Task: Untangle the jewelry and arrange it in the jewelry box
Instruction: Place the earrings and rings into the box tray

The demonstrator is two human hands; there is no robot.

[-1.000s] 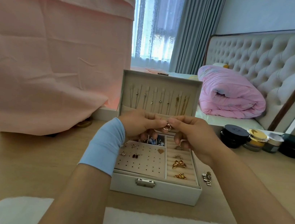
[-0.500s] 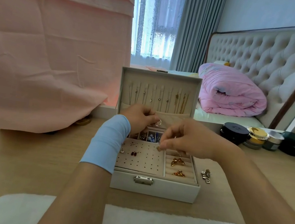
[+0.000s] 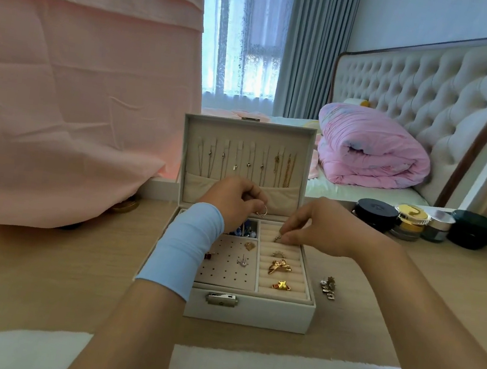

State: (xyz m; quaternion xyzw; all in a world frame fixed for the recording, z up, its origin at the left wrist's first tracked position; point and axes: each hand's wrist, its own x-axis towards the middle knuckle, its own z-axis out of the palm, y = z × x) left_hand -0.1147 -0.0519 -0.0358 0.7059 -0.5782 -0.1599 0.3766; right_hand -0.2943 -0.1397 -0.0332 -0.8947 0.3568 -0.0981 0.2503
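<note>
Beige ring rolls (image 3: 296, 267) are met by the right hand (image 3: 320, 226), pinched on a small ring (image 3: 277, 238) for slotting, while a second ring (image 3: 262, 210) is pinched, seemingly in reserve, by the left hand (image 3: 232, 201).

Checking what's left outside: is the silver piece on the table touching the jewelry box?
Apart. Head view: the silver piece lies right of the jewelry box, bare table showing between them.
</note>
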